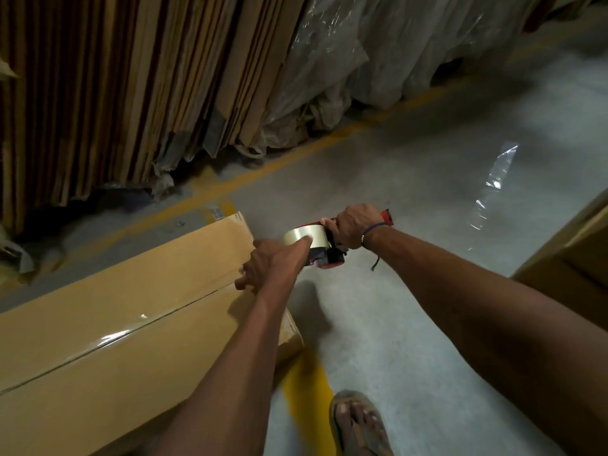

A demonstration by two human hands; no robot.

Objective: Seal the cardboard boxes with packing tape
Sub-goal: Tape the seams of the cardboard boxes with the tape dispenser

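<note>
Head view: long box [108, 324] lies flat on the floor [411, 291], clear tape along its centre seam. Right hand [353, 230] grips the red dispenser [332, 255] just off the box's end; left hand [273, 263] rests on that end, fingers relaxed, thumb touching the tape roll [304, 236].

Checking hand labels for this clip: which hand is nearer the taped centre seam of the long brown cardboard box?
Left. The left hand rests on the long brown cardboard box at the seam's end; the right hand grips the red tape dispenser just beyond the box's edge.
</note>
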